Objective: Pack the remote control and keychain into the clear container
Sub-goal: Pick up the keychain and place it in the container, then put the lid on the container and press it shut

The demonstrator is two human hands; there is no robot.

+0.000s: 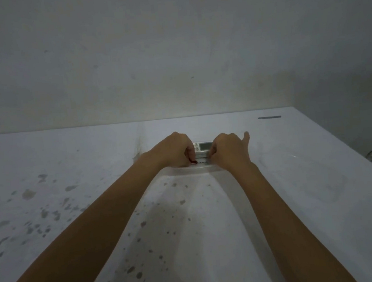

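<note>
While both arms are reaching far across the stained white surface [49,201], the left hand [176,149] is curling its fingers [189,152] shut over the red end of the keychain [197,162]. Its chain is running rightward, just this side of the remote [202,147], which is lying flat between the hands. On the right, the right hand [228,151] is pinching the chain's other end, little finger raised. Just below, the container [197,170] rim is showing faintly.
</note>
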